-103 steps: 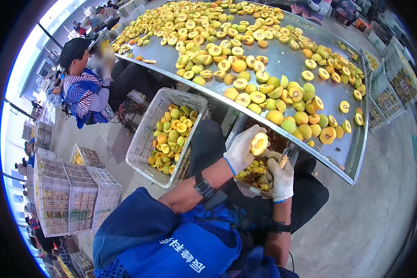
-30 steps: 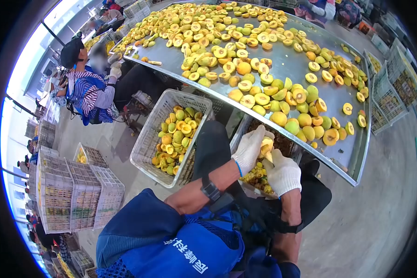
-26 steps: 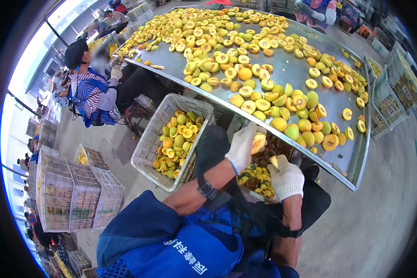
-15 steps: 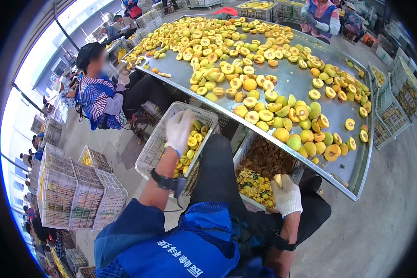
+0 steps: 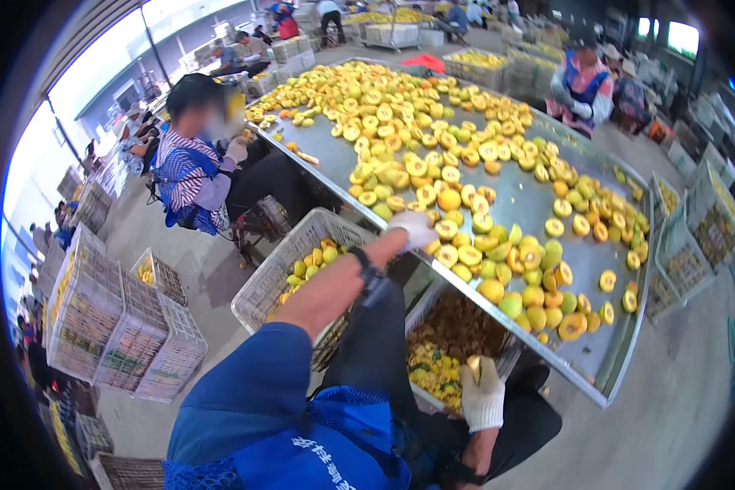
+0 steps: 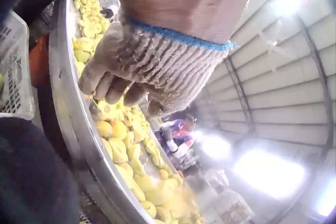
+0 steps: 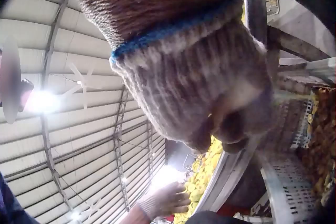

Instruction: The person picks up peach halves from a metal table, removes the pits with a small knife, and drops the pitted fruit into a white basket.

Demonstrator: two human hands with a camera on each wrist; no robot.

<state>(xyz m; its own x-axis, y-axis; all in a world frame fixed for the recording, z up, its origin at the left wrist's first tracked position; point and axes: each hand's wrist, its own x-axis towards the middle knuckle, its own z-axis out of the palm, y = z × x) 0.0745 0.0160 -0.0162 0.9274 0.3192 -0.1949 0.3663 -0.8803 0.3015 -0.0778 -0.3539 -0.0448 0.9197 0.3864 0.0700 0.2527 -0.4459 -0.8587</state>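
Observation:
My gloved left hand (image 5: 414, 229) reaches over the front edge of the metal table (image 5: 514, 314), right at the yellow peach halves (image 5: 445, 256). In the left wrist view its fingers (image 6: 113, 88) hang over the fruit, with nothing visible in them. My gloved right hand (image 5: 483, 396) is low, beside the crate of scraps (image 5: 510, 359) between my legs. It grips a small tool with a pale wooden handle (image 5: 474, 364); most of the tool is hidden by the glove. Left of my knee, a white crate (image 5: 257, 290) holds more cut peaches (image 5: 310, 263), partly covered by my left arm.
Peach halves (image 5: 367, 98) are heaped across the far table. A person in a striped top (image 5: 189, 167) sits at the left side; another person (image 5: 584, 86) is at the far side. Stacked crates stand left (image 5: 126, 327) and right (image 5: 694, 237). A wooden-handled tool (image 5: 306, 156) lies near the table edge.
My left hand held a peach half over the scraps crate, moved over the white crate, and is now at the table without it. My right hand stays low with the tool. The head view tilted up.

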